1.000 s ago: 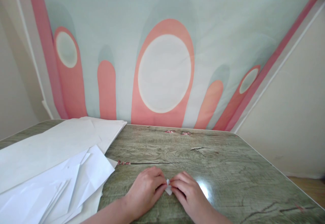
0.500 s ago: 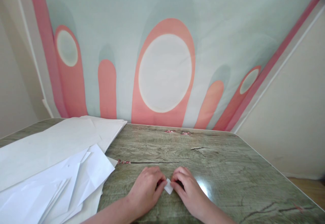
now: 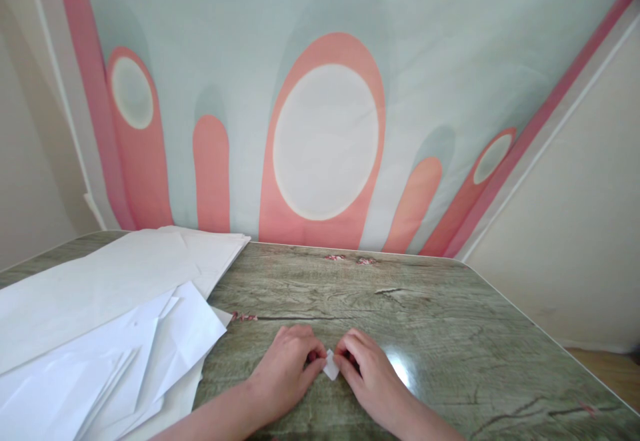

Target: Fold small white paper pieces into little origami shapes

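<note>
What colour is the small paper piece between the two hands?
White; the head view shows the small paper piece best.

Your view is bright, evenly lit by soft daylight. A white glare patch shines on the glossy table point(image 3: 450, 321), just beside your right hand point(image 3: 373, 382). Shadows are faint. Straight lines bow at the edges. Focus is sharp.
</note>
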`<state>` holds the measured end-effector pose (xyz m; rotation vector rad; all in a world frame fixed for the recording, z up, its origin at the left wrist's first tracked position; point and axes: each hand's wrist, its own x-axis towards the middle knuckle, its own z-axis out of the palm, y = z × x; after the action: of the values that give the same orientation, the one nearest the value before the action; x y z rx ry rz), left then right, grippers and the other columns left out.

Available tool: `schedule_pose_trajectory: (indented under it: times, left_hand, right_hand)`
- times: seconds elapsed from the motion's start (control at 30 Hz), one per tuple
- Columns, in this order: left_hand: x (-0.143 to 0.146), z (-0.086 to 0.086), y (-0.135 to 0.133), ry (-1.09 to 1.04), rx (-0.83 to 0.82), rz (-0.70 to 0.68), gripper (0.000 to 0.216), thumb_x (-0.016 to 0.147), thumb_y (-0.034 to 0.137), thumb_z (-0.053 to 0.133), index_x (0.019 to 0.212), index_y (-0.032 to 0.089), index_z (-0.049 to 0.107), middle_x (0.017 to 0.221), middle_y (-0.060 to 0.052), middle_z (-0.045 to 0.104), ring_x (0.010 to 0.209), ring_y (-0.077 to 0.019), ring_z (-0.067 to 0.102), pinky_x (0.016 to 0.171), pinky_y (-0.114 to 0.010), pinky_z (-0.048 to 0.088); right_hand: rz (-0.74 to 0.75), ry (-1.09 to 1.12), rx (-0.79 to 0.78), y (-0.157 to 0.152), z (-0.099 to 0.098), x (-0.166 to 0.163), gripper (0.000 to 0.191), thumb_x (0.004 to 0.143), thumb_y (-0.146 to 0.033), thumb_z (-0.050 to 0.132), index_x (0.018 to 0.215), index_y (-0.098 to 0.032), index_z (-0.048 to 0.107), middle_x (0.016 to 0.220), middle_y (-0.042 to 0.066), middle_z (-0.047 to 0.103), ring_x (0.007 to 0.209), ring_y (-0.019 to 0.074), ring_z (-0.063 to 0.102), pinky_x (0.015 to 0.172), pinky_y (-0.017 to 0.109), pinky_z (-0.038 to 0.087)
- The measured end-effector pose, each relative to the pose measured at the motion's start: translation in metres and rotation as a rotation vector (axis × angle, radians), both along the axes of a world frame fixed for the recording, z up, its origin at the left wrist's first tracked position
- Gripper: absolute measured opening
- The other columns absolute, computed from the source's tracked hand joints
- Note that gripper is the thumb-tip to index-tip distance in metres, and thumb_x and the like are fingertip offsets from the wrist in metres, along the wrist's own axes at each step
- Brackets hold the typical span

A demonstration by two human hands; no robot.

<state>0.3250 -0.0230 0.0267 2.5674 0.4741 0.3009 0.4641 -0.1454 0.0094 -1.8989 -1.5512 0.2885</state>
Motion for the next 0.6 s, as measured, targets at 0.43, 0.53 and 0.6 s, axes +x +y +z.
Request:
schedule_pose_trajectory:
  times: [0.43, 0.53, 0.6]
  left_hand:
    - [0.0035, -0.0018, -0.0004, -0.012, 0.035, 0.032, 0.014, 0.084, 0.021, 0.054, 0.076, 0.021, 0.065, 0.076, -0.001, 0.064, 0.08, -0.019, 0.058, 0.075, -0.028, 0.038]
    - [0.0039, -0.0025, -0.0003, -0.009, 0.034, 0.05, 0.011, 0.083, 0.021, 0.055, 0.076, 0.02, 0.064, 0.075, 0.0, 0.065, 0.079, -0.0188, 0.059, 0.072, -0.027, 0.039]
    - [0.0042, -0.0025, -0.0008, -0.002, 0.035, 0.065, 0.009, 0.082, 0.021, 0.056, 0.076, 0.02, 0.063, 0.075, 0.0, 0.065, 0.077, -0.0186, 0.059, 0.07, -0.026, 0.039]
  right_hand:
    - [-0.076, 0.105, 0.007, 0.0047, -0.005, -0.0021, 0.007, 0.081, -0.015, 0.059, 0.075, -0.02, 0.061, 0.069, -0.002, 0.059, 0.067, 0.0147, 0.054, 0.064, 0.025, 0.039]
    - [-0.085, 0.104, 0.001, 0.005, -0.0069, -0.0019, 0.007, 0.08, -0.016, 0.059, 0.075, -0.02, 0.061, 0.068, -0.002, 0.059, 0.066, 0.015, 0.055, 0.064, 0.025, 0.039]
    - [-0.09, 0.1, 0.0, 0.0054, -0.0065, -0.002, 0.007, 0.08, -0.016, 0.059, 0.075, -0.02, 0.061, 0.068, -0.002, 0.06, 0.066, 0.0151, 0.055, 0.063, 0.025, 0.039]
